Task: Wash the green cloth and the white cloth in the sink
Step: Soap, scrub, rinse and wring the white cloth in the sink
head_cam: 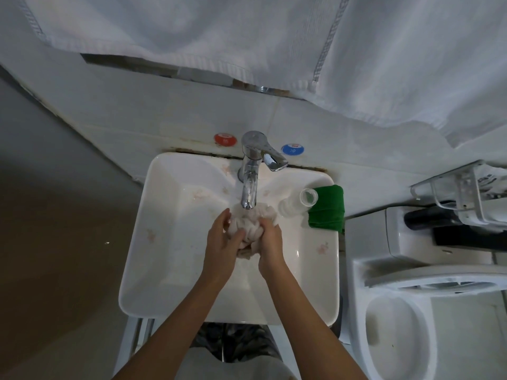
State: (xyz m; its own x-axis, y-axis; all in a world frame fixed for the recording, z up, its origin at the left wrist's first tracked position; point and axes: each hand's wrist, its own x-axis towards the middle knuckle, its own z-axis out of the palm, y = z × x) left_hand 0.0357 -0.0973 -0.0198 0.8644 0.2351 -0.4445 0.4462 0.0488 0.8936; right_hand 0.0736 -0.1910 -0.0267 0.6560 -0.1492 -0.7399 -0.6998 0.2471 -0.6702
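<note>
both hands, left hand [222, 239] and right hand [270, 241], scrunching the white cloth [248, 223] under the faucet [249, 171], green cloth [327, 208] folded on the sink [175, 242] rim, red and blue wall labels unreadable

Home bathroom: sink [131, 283], toilet [397, 338], hanging towels [170, 31].

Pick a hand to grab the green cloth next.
Right. The green cloth lies on the sink's right rim, nearer the right hand. The left hand would cross over. Both now grip the white cloth.
</note>
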